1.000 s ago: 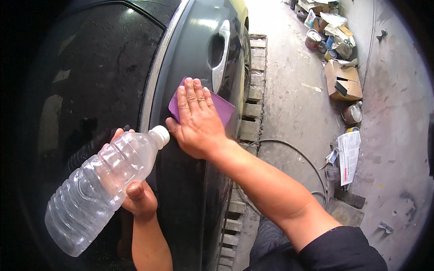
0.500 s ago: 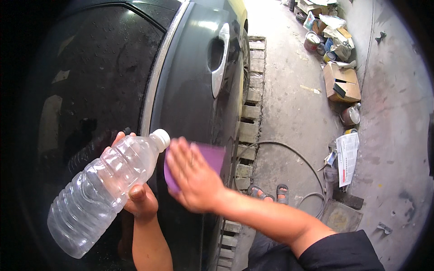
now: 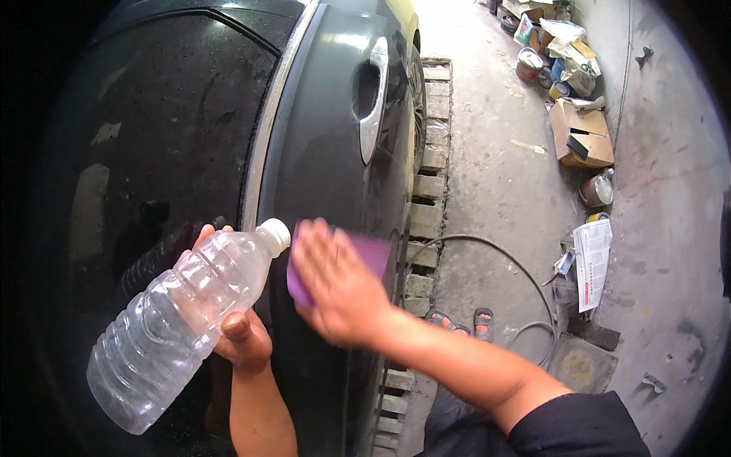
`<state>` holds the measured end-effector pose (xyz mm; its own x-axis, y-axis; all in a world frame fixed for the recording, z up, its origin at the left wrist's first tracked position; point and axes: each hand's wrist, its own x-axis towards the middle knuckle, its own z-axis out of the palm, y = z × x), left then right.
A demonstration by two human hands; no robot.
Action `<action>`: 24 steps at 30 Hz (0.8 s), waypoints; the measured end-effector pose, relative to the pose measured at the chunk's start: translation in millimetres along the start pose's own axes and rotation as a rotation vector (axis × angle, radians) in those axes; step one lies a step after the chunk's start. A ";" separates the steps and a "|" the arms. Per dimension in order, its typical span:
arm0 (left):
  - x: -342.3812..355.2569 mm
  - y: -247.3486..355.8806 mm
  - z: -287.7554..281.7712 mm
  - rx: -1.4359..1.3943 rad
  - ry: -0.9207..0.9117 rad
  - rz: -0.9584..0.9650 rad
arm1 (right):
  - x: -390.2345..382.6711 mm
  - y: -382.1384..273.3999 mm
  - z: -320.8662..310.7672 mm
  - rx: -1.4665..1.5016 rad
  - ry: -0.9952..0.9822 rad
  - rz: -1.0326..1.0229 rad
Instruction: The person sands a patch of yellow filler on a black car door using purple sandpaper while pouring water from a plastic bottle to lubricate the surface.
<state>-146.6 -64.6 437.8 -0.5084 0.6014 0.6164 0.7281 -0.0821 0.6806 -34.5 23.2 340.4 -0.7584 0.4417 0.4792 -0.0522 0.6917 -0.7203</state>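
Note:
My left hand (image 3: pixel 247 335) is closed round a clear ribbed plastic bottle (image 3: pixel 179 312). It tilts with its white cap (image 3: pixel 276 237) up toward the right, over the dark window glass and the edge of the door. My right hand (image 3: pixel 339 286) lies with fingers stretched over a purple sheet of sandpaper (image 3: pixel 369 255), pressing it against the dark grey car door (image 3: pixel 320 183). Motion blurs these fingers, and they hide much of the sheet. Beyond the hand, the door has a silver handle (image 3: pixel 373 114).
Pale slatted blocks (image 3: pixel 426 217) run along the floor beside the car. A hose (image 3: pixel 510 259) curves over the concrete near my sandalled feet (image 3: pixel 481 324). Along the right wall are a cardboard box (image 3: pixel 582 137), paint cans (image 3: pixel 598 189), bags and a newspaper (image 3: pixel 592 263).
My right hand has slid a little forward and to the right with the sandpaper. My left hand keeps its hold on the bottle. The whole view has shifted slightly.

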 end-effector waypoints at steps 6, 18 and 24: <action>-1.3 -3.2 -0.8 -0.007 -0.008 0.015 | 24.4 8.5 4.3 -0.150 0.081 0.066; -5.1 -5.8 2.3 -0.076 0.007 0.008 | 33.2 25.8 1.8 -0.133 0.104 0.075; -2.6 -2.5 -2.7 -0.030 0.010 0.014 | -96.2 -54.0 -2.1 0.172 -0.305 -0.140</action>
<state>-148.4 -68.1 435.6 -0.5028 0.5923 0.6296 0.7212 -0.1142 0.6833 42.7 -55.5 334.2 -0.8936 0.1408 0.4262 -0.2579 0.6160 -0.7443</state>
